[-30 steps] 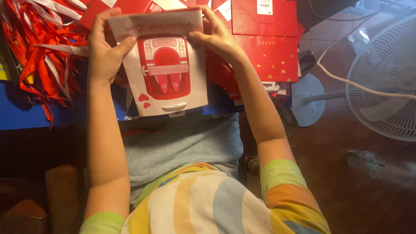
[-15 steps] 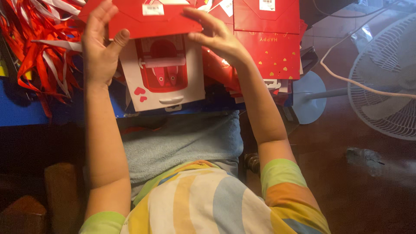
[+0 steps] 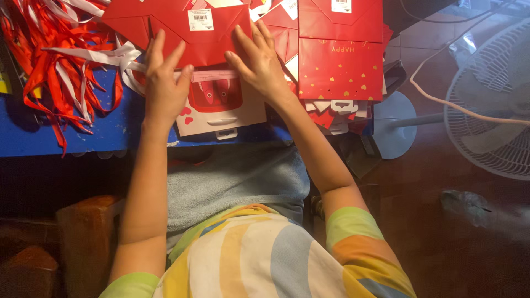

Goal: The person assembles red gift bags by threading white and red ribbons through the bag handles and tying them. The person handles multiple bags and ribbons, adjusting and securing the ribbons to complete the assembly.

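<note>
A red paper flap with a white barcode sticker (image 3: pixel 194 34) is folded down over a white card printed with a red picture and hearts (image 3: pixel 218 107), which lies on the blue tabletop (image 3: pixel 83 129). My left hand (image 3: pixel 163 85) lies flat on the flap's left lower edge, fingers spread. My right hand (image 3: pixel 259 60) presses flat on the flap's right side, fingers together. Neither hand grips anything; both press down on the folded paper.
A heap of red and white ribbons (image 3: pixel 52 60) lies at the left. A stack of flat red gift bags with gold hearts (image 3: pixel 339 60) sits to the right. A white floor fan (image 3: pixel 488 110) with a cable stands at the right, on a dark floor.
The red flap has come down over the upper part of the white card. Both hands went from holding the flap's edges to lying flat on it.
</note>
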A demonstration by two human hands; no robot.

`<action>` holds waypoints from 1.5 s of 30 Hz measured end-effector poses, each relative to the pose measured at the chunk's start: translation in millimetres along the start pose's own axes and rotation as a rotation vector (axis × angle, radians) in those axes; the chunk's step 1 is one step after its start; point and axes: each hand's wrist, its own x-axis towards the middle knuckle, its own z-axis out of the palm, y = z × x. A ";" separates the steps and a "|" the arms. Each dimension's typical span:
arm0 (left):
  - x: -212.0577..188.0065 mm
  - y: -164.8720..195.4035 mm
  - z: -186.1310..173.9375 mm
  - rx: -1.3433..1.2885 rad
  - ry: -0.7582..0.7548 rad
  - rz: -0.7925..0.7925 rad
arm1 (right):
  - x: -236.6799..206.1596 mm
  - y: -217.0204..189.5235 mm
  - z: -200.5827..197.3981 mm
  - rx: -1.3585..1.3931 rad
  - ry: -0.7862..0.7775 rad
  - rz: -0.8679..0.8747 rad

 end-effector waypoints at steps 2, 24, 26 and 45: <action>-2.6 1.9 3.5 0.016 -0.031 -0.018 | -2.1 -3.5 1.7 -0.057 0.006 -0.035; -59.8 11.6 18.8 0.244 -0.474 0.070 | -11.2 -18.3 11.9 -0.344 -0.016 -0.107; -61.7 7.9 20.5 0.236 -0.433 0.092 | -9.9 -15.6 12.3 -0.334 -0.023 -0.110; -100.2 -11.3 40.1 0.198 -0.285 0.156 | -132.5 28.2 7.1 0.464 -0.165 0.187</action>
